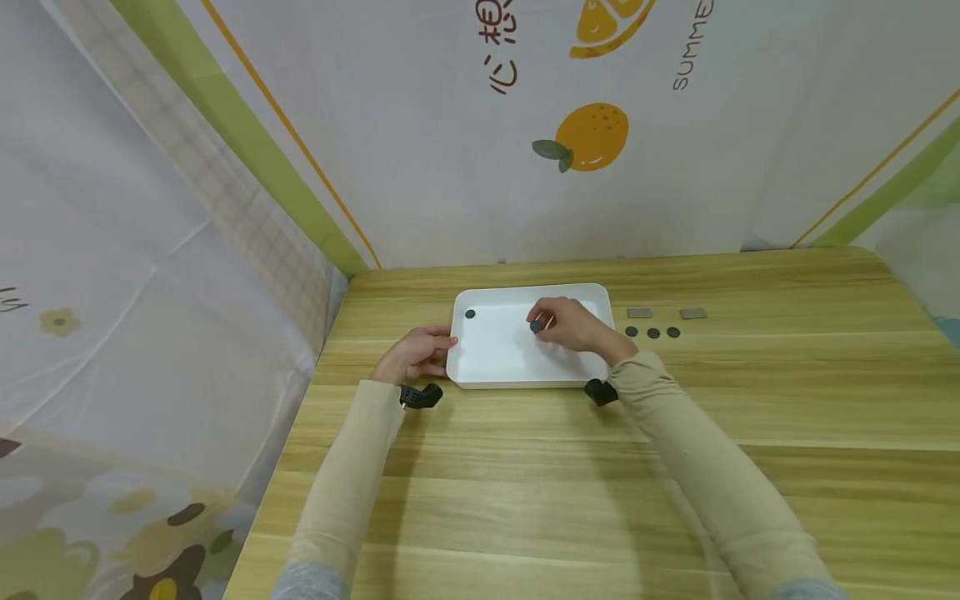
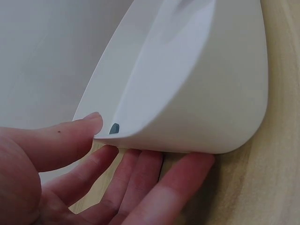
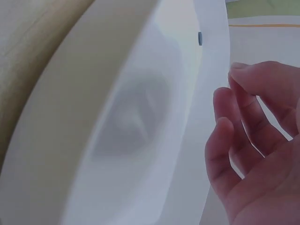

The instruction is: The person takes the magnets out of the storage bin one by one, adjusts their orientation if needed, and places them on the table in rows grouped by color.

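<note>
A white rectangular tray (image 1: 498, 358) lies on the wooden table. My left hand (image 1: 416, 352) holds its left side, thumb (image 2: 93, 124) at the rim and fingertips against the outer wall. Over the tray, my right hand (image 1: 567, 323) pinches a small dark round disc (image 1: 536, 327) between thumb and fingers. That disc is hidden in the right wrist view, where the hand (image 3: 258, 136) appears above the tray wall. Another dark disc (image 1: 470, 314) sits inside the tray near its far left corner.
Right of the tray, three dark discs (image 1: 653, 333) lie in a row on the table (image 1: 487, 483). Behind them are two flat grey rectangular pieces, one nearer the tray (image 1: 639, 313), the other grey piece (image 1: 693, 314) farther right. A printed curtain (image 1: 450, 183) hangs behind the table.
</note>
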